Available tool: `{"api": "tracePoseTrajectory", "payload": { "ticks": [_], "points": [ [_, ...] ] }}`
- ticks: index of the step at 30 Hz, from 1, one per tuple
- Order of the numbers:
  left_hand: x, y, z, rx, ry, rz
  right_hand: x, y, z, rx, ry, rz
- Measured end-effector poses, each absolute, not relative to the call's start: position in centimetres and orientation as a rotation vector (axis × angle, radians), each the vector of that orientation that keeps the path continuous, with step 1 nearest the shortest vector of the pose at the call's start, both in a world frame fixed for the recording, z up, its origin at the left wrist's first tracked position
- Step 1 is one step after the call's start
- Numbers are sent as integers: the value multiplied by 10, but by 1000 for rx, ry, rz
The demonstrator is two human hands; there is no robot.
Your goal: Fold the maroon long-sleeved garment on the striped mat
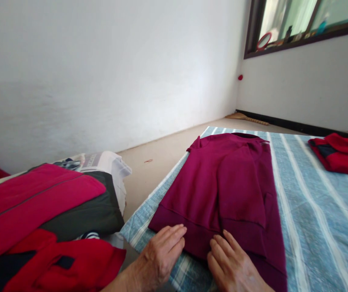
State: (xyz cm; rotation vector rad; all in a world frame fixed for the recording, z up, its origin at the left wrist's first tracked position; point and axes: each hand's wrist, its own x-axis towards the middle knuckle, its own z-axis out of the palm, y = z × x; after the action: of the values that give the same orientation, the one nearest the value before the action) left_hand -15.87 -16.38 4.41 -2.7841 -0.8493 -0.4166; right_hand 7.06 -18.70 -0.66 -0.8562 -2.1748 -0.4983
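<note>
A magenta sweatshirt (198, 186) lies front edge toward me on a blue striped sheet, one sleeve folded down over its body. At its bottom hem, my left hand (163, 253) has its fingers together over the ribbed band, the thumb hidden. My right hand (233, 261) is on the same hem a short way to the right, fingers bent over the edge. Both hands appear closed on the fabric. A dark gap shows under the hem between them.
The striped sheet (314, 227) covers a low surface. A folded red garment (347, 154) lies at the right. On the left are a pink garment (58, 186), a red and navy garment (82, 263) and a white bag (110, 162). A woven brush (243, 117) lies by the wall.
</note>
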Motion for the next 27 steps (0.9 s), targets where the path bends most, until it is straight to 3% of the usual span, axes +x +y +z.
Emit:
{"api": "tracePoseTrajectory", "payload": {
  "ticks": [27],
  "points": [
    [-160, -161, 48, -2852, -858, -397, 66, -186, -25, -855, -2166, -549]
  ]
}}
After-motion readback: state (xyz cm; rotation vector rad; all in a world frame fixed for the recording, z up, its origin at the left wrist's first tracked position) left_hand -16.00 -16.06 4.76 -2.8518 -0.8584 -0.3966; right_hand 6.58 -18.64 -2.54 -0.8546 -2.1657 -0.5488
